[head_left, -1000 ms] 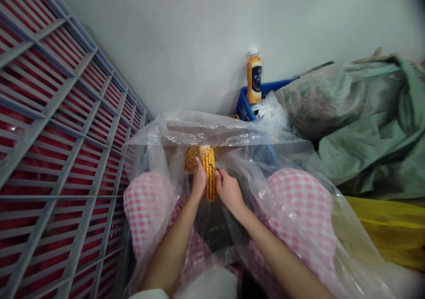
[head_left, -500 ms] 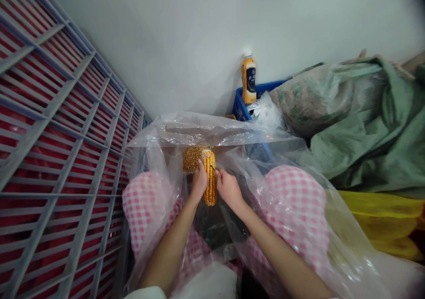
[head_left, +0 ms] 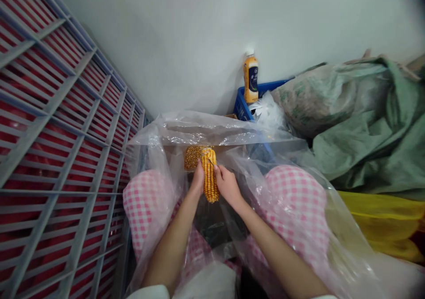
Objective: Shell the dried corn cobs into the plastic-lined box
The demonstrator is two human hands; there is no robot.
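A yellow corn cob [head_left: 210, 177] stands nearly upright between my knees, over a clear plastic sheet [head_left: 212, 133]. My left hand [head_left: 198, 180] is wrapped round its left side. My right hand [head_left: 226, 185] is closed against its right side and pinches a thin dark tool [head_left: 211, 162] whose tip rests on the kernels near the top. Behind the cob lies a heap of loose kernels [head_left: 192, 155] under the plastic. My pink checked trouser legs [head_left: 295, 197] are draped by the sheet on both sides.
A grey lattice crate wall [head_left: 63, 126] with red behind it fills the left. A blue crate [head_left: 247, 106] stands against the white wall, with an orange bottle [head_left: 251, 78] on it. Green woven sacks [head_left: 358, 113] and a yellow bag [head_left: 381, 221] lie at the right.
The cob has tilted slightly, its lower end shifting right. My right hand has slid a little higher up the cob. The view has shifted slightly.
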